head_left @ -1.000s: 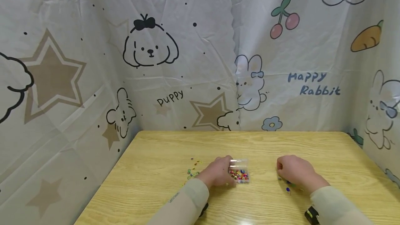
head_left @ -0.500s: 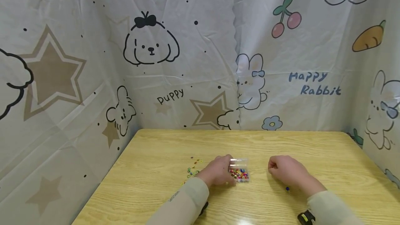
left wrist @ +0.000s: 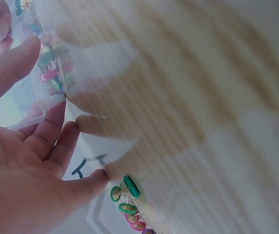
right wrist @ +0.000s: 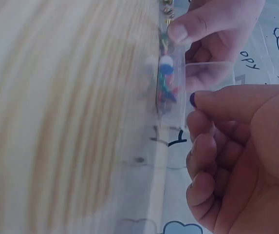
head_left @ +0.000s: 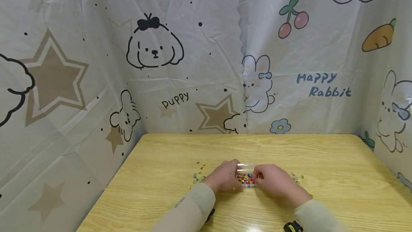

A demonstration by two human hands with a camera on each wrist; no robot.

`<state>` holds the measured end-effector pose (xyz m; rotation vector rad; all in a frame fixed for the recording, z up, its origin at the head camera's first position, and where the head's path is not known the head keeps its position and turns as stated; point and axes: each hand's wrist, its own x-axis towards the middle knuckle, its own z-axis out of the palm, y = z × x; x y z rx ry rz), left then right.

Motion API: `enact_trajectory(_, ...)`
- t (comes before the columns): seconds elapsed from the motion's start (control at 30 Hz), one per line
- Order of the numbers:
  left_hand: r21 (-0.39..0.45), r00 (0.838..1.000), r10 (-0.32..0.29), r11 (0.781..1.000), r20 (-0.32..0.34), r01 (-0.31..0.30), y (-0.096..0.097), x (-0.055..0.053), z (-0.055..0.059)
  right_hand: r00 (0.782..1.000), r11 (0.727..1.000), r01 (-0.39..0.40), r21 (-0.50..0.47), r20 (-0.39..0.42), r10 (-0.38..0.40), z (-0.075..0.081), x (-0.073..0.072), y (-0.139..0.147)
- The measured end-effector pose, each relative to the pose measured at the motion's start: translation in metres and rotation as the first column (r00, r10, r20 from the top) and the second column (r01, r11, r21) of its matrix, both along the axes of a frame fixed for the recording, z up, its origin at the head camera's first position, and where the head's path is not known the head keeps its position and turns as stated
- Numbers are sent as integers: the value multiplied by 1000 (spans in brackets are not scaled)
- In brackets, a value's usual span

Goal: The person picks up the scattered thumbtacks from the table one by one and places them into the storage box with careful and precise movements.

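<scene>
A clear plastic box [head_left: 246,170] with its lid raised stands mid-table, holding many colourful thumbtacks [head_left: 245,179]. My left hand [head_left: 223,177] grips the box's left side, thumb in front and fingers behind, as the left wrist view shows. At the box's right end is my right hand [head_left: 273,179], its thumb and forefinger pinching a thumbtack [right wrist: 193,99] with a dark purple-blue head, close over the rim. The other right fingers are curled. In the head view the right hand hides that pinched thumbtack.
Loose thumbtacks [left wrist: 127,208], green and pink among them, lie on the wooden table [head_left: 154,203] left of the box. Several more scattered thumbtacks [head_left: 295,178] lie beyond the right hand. A printed cloth [head_left: 206,63] hangs behind the table.
My right hand has moved left from the scattered thumbtacks on the right to the box, uncovering those behind it. The left hand and the box have stayed put.
</scene>
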<state>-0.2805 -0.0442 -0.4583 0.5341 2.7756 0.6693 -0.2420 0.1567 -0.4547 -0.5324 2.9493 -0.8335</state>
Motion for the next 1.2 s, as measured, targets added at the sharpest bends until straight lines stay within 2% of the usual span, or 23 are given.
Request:
enact_trajectory(0.27, -8, 1000, 0, 1000, -5, 0, 0, -1, -1, 999, 1000, 15, -7, 30, -15, -4, -1, -5)
enact_trajectory(0.4, -14, 1000, -1, 1000, -3, 1, 1, 0, -1, 998, 998, 50, -23, 45, -49, -6, -1, -1)
enact_trajectory(0.53, -16, 1000, 6, 1000, 5, -6, 3, 2, 0, 993, 995, 96, -36, 72, -93, 0, 0, 15)
enact_trajectory(0.7, -16, 1000, 25, 1000, 15, -25, 2, 3, 0, 981, 986, 164, -20, 105, -161, 12, 1, 51)
enact_trajectory(0.87, -5, 999, 22, 1000, 25, -21, 0, 3, 0, 965, 978, 208, 2, 164, -206, 12, 2, 83)
enact_trajectory(1.03, 9, 1000, 13, 1000, 26, -13, -1, 2, 0, 961, 975, 216, 52, 166, -221, 8, 0, 92)
enact_trajectory(1.2, 1, 1000, 20, 1000, 24, -20, 1, 1, 0, 960, 978, 206, 45, 183, -211, 3, -2, 92)
